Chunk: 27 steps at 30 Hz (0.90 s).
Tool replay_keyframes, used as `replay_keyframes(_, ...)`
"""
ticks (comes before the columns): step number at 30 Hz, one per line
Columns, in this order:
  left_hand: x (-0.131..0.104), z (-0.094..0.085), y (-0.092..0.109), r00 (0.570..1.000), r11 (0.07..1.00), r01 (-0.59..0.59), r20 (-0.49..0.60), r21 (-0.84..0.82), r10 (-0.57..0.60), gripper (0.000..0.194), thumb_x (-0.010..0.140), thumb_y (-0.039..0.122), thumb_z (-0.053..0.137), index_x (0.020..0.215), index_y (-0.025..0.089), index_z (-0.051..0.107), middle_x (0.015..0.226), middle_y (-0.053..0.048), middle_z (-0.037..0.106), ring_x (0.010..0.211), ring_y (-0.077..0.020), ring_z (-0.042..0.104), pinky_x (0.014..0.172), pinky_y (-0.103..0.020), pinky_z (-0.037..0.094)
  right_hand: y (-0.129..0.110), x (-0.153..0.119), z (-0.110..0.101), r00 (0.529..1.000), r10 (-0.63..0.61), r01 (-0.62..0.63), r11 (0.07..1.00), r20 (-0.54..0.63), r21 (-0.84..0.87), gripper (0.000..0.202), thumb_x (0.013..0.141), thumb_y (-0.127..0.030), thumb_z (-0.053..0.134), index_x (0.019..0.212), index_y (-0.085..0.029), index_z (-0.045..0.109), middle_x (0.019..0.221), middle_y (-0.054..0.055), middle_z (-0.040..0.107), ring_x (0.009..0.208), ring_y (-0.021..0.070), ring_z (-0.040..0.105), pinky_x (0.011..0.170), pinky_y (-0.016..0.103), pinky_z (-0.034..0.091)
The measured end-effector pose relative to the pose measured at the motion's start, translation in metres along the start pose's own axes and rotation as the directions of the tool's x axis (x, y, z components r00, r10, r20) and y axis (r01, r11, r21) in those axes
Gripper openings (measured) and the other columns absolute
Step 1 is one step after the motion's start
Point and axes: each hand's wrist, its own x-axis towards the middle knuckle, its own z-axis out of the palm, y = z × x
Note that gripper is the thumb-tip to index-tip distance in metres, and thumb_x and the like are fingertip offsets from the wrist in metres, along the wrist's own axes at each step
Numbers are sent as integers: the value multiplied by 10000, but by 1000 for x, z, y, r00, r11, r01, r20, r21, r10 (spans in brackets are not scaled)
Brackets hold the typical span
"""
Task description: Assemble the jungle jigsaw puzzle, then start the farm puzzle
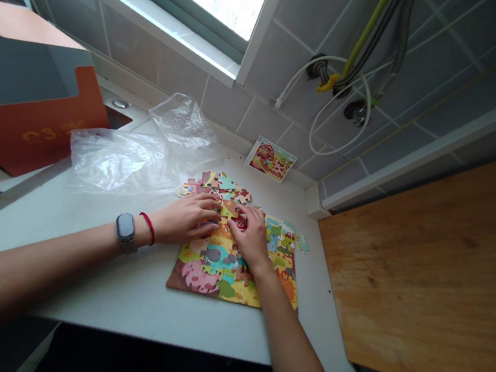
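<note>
A colourful jigsaw puzzle [222,255] with cartoon animals lies partly assembled on the white counter. Over its upper left part rests my left hand [188,218], fingers stretched out and apart, the fingertips near a brownish puzzle piece [229,209]. My right hand [251,239] has its thumb and index finger closed around a dark red puzzle piece [241,223] at the puzzle's upper middle; the fingers partly cover that piece. Just beyond the hands is a pile of loose puzzle pieces [225,184]. My right wrist hides some of the assembled picture.
Crumpled clear plastic bags [121,159] lie left of the loose pieces. An orange-red box [35,126] stands at the far left. A picture card [271,159] leans against the tiled wall. A wooden board [436,261] borders the counter on the right. Cables [366,50] hang above.
</note>
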Motion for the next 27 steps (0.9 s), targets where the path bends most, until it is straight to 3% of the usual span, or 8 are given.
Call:
replay_keyframes(4,0,-1,2,999,1000,4,-33,23,-3,288,1061,394,528,1186,245,740,1371,-122,646,1294,-303,587,1121,-532,482,-3,-1,-3,996,50,-41,992,-74,117,325,864,-219,729,1189,-205,738,1092,99,762,1088,264,673,1089,472,490)
replay_keyframes(7,1,-5,3,996,1000,12,-87,18,-10,270,1055,356,526,1218,242,709,1373,-132,623,1247,-298,605,1078,-531,510,1,-1,-13,986,146,-117,949,-79,294,283,866,-288,739,1136,-205,750,1056,82,775,947,229,720,950,405,576)
replay_keyframes(15,4,-12,12,991,997,-70,-115,-40,65,214,1053,291,542,1182,226,701,1253,-113,698,1211,-262,632,1064,-484,526,20,-7,-74,954,287,-214,861,-91,462,327,772,-465,856,951,-200,786,1026,87,795,889,235,745,843,386,624)
replay_keyframes(17,4,-11,16,992,996,-80,-104,-42,75,208,1055,295,546,1154,221,714,1218,-106,716,1176,-252,651,1042,-467,543,18,-10,-80,969,239,-180,864,-67,471,309,767,-469,872,920,-212,794,1006,81,800,899,239,746,849,393,623)
replay_keyframes(20,4,-6,22,993,996,-66,-97,-58,60,223,1057,316,557,1174,205,711,1211,-101,734,1146,-245,671,993,-440,575,7,-16,-78,996,72,-90,899,59,430,230,783,-427,890,871,-234,800,947,64,803,926,235,742,912,408,600)
replay_keyframes(27,-3,11,38,995,994,-92,16,-58,94,254,1001,378,674,1213,245,720,1381,-72,697,1336,-307,597,1107,-519,525,-7,-39,-67,943,-145,55,956,299,289,99,836,-261,868,893,-253,788,960,39,808,1055,235,698,970,415,572)
